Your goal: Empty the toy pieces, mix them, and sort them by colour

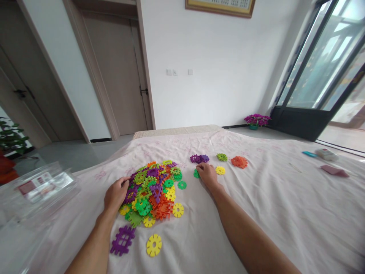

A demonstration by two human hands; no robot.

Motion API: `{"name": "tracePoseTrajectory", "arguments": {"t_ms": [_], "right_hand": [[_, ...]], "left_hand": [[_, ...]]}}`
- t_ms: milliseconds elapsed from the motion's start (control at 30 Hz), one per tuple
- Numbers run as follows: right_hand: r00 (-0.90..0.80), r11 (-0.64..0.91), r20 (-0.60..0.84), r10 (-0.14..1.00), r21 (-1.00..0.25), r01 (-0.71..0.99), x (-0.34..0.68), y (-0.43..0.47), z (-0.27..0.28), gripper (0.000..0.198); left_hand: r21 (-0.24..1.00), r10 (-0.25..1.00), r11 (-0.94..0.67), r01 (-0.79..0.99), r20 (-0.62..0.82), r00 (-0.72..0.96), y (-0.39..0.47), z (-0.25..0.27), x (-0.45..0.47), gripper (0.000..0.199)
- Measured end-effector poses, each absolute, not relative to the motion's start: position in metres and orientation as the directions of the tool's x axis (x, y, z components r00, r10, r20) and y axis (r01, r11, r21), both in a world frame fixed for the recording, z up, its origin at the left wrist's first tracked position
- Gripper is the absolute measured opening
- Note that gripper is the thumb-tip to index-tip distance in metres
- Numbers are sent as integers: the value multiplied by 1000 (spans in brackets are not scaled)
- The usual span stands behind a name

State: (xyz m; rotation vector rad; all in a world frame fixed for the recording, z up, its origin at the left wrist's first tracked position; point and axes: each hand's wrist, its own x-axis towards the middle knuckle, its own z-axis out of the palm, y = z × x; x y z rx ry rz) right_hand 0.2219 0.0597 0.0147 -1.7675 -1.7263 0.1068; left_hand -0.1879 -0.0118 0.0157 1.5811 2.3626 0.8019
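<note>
A heaped pile of plastic interlocking toy pieces (pixel 155 190) in purple, green, yellow and orange lies on the cloth. My left hand (pixel 116 193) rests against the pile's left edge, touching purple pieces, with its fingers slightly bent and a small gap beside the thumb. Right of the pile, my right hand (pixel 207 175) has its fingers closed on a green notched disc (pixel 196 173) at the cloth, and they partly cover it. Around that hand lie purple pieces (pixel 199 158), a yellow disc (pixel 220 170), lime-green pieces (pixel 221 156) and a group of orange pieces (pixel 239 162).
Nearer me are a loose purple square piece (pixel 122 240) and a yellow disc (pixel 154 245). Clear plastic packaging (pixel 42 190) stands at left on the pale cloth (pixel 270 198). To the far right lie a pink item (pixel 334 171) and a whitish packet (pixel 326 154).
</note>
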Motion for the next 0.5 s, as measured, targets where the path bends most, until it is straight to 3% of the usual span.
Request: {"name": "tracePoseTrajectory", "arguments": {"t_ms": [200, 333, 500], "right_hand": [[94, 88, 433, 896, -383, 920, 216, 52, 22, 17], [-63, 253, 515, 855, -307, 917, 200, 46, 31, 19], [-304, 449, 473, 827, -232, 863, 171, 36, 35, 29]], "left_hand": [[530, 902, 283, 800, 137, -410, -13, 17, -187, 39], [526, 902, 277, 804, 146, -406, -13, 17, -186, 39], [526, 900, 273, 805, 155, -407, -12, 16, -187, 39]]}}
